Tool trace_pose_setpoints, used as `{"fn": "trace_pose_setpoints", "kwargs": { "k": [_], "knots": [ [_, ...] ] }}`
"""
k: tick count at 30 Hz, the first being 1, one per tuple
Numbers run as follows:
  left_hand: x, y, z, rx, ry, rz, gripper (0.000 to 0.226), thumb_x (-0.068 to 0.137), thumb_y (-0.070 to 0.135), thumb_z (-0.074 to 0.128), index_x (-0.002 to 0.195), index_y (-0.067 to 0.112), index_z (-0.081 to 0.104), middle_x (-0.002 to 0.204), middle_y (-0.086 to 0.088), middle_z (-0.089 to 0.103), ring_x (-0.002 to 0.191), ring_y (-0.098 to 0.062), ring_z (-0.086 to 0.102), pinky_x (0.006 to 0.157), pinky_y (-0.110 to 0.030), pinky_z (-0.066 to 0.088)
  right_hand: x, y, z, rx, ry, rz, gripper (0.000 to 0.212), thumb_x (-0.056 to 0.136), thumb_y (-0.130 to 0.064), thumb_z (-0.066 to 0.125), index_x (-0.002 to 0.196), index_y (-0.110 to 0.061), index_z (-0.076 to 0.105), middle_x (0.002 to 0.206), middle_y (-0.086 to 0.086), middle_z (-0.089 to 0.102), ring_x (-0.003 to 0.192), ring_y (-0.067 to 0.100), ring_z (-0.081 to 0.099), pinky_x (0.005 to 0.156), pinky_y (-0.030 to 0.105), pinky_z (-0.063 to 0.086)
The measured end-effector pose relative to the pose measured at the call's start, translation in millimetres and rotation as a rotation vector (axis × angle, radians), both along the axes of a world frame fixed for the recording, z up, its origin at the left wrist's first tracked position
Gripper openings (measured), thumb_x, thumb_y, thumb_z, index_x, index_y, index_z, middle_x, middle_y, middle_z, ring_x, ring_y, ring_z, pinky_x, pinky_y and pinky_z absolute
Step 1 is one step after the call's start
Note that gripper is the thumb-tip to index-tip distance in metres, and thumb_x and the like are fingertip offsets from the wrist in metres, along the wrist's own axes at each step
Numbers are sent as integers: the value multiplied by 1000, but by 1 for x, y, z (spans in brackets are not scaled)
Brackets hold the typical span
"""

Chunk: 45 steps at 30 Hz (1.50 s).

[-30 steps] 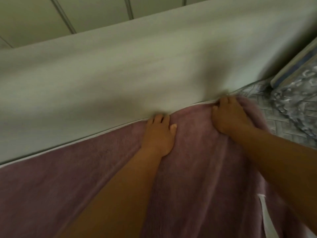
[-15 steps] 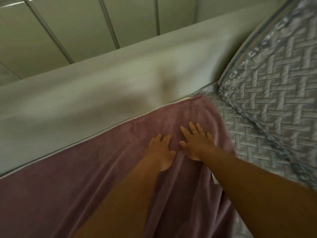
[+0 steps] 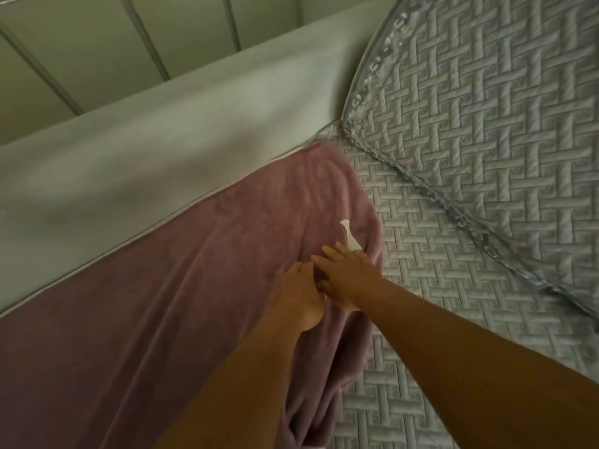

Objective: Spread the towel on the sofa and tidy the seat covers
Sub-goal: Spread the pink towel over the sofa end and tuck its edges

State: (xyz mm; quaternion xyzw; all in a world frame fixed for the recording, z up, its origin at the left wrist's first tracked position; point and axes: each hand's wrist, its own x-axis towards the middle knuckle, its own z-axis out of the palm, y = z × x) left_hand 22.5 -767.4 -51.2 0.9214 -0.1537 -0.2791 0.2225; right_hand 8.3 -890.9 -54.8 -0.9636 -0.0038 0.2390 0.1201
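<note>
Both hands are down on the mauve towel (image 3: pixel 155 319), which lies spread across the sofa seat, its far edge running tight along the foot of the pale sofa backrest (image 3: pixel 146 157). The left hand (image 3: pixel 303 298) rests palm-down on the cloth with its fingers curled inward, bunching a small fold of the towel between fingers and thumb. The right hand (image 3: pixel 348 275) sits just beside it, touching it at the thumb side, fingers spread and flat, pressing on the fabric. Right past those fingertips a white tag (image 3: pixel 350 236) pokes up from the towel near its right edge, and a pale patch peeks out under the heel of the right hand; hard to tell whether it is the same strip. The towel is rumpled here, long creases running from the hands toward the near edge of the seat, where the cloth hangs over. To the right, the grey quilted seat cover (image 3: pixel 437 303) lies bare, its woven pattern showing, touching the towel's right edge. Above it a second quilted cover (image 3: pixel 486 108) with a lacy trim drapes over the seat's far right corner, its edge curving down across the seat cover. A panelled wall (image 3: pixel 113 37) rises behind the backrest
</note>
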Motion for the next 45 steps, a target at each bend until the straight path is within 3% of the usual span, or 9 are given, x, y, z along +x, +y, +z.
{"fn": "trace_pose_setpoints", "kwargs": {
  "k": [11, 16, 21, 26, 31, 36, 39, 42, 45],
  "knots": [
    [-131, 20, 4, 78, -213, -84, 49, 78, 47, 61, 115, 22, 44, 119, -2, 39, 110, -20, 34, 96, -31, 33, -119, 29, 13, 102, 18, -143, 76, 82, -24, 66, 143, -30, 23, 158, 3, -4, 141, 29, 17, 108, 47, 33],
    [-142, 29, -4, 225, -345, -147, 34, 83, 34, 59, 113, 20, 49, 119, -4, 40, 110, -21, 37, 93, -33, 37, -135, 42, 10, 177, -158, -243, 43, 81, -6, 64, 117, -14, 43, 131, 7, 31, 99, 21, 50, 81, 38, 52],
    [-109, 49, 4, -100, -88, 382, 7, 85, 13, 49, 86, 14, 56, 87, -4, 60, 71, -16, 57, 54, -28, 42, -145, 42, 10, 151, -219, -99, 38, 83, -3, 58, 117, -18, 53, 122, 6, 41, 113, 21, 44, 85, 34, 49],
    [-80, 84, 8, -268, -103, 768, 10, 87, 10, 47, 86, 5, 55, 70, -5, 56, 67, -22, 50, 50, -26, 34, -141, 46, 12, 163, -250, -26, 65, 82, -2, 59, 136, -28, 36, 146, 3, 29, 130, 23, 32, 94, 37, 43],
    [-81, 93, 13, -161, -316, 501, 18, 84, 4, 48, 86, 16, 62, 88, 1, 60, 77, -16, 54, 68, -24, 37, -112, 74, 14, 214, -244, 43, 82, 81, -9, 63, 145, -34, 19, 153, 1, 18, 133, 28, 31, 98, 41, 41],
    [-91, 89, 12, -377, 11, 329, 17, 83, 14, 57, 98, 10, 63, 90, -7, 70, 80, -22, 66, 71, -40, 55, -90, 88, 11, 313, -232, 34, 73, 85, -13, 56, 145, -36, 21, 143, 2, 32, 127, 25, 36, 97, 41, 43],
    [-89, 100, 7, -354, 82, 293, 47, 72, 29, 68, 116, 14, 58, 111, -5, 65, 101, -21, 62, 88, -39, 52, -86, 85, 8, 359, -211, -4, 63, 89, -14, 52, 143, -34, 25, 131, 11, 44, 117, 31, 46, 92, 44, 45],
    [-100, 103, 4, -39, -11, 135, 84, 50, 67, 62, 121, 25, 50, 117, 4, 47, 110, -16, 44, 96, -37, 42, -80, 79, 10, 397, -237, -94, 46, 91, -29, 51, 133, -31, 35, 118, 6, 59, 98, 25, 58, 81, 39, 49],
    [-113, 99, -2, -74, -122, 107, 86, 55, 65, 64, 130, 31, 39, 116, 7, 35, 106, -10, 36, 90, -27, 39, -70, 85, 13, 404, -190, -175, 31, 93, -31, 45, 123, -26, 41, 94, 3, 63, 75, 19, 55, 66, 31, 41]
  ]
}}
